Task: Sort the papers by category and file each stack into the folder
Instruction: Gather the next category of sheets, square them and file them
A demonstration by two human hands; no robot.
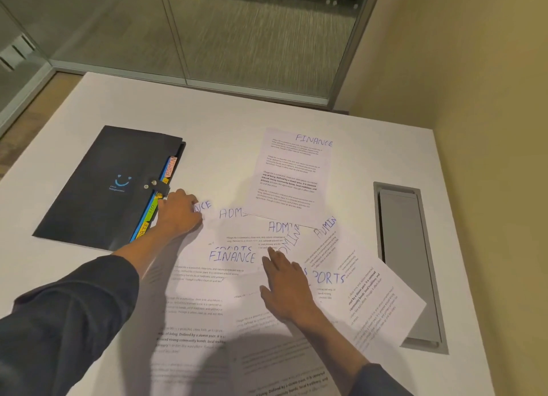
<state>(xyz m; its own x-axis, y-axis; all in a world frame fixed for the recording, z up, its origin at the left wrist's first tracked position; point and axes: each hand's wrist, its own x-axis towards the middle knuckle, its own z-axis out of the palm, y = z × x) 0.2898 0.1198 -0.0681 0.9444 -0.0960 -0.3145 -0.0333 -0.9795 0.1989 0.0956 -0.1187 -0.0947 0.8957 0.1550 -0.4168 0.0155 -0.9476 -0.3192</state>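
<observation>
Two flat, open hands press the fanned white printed papers point(237, 265), gripping nothing: left hand point(179, 214) nearest the closed black tabbed folder point(109, 185) lying leftward on the white counter point(237, 119); right hand point(286, 289) mid-pile.

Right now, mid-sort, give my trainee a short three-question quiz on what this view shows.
1. True or false: the dark folder lies closed with its snap strap fastened.
2. Which heading tops the sheet lying apart, farthest from the person? A) SPORTS B) FINANCE C) HR
3. Fill in: the left hand rests beside the folder's coloured ____.

Key
1. True.
2. B. The loose pile under the right hand mixes ADMIN, FINANCE and SPORTS sheets.
3. Tabs.
</observation>
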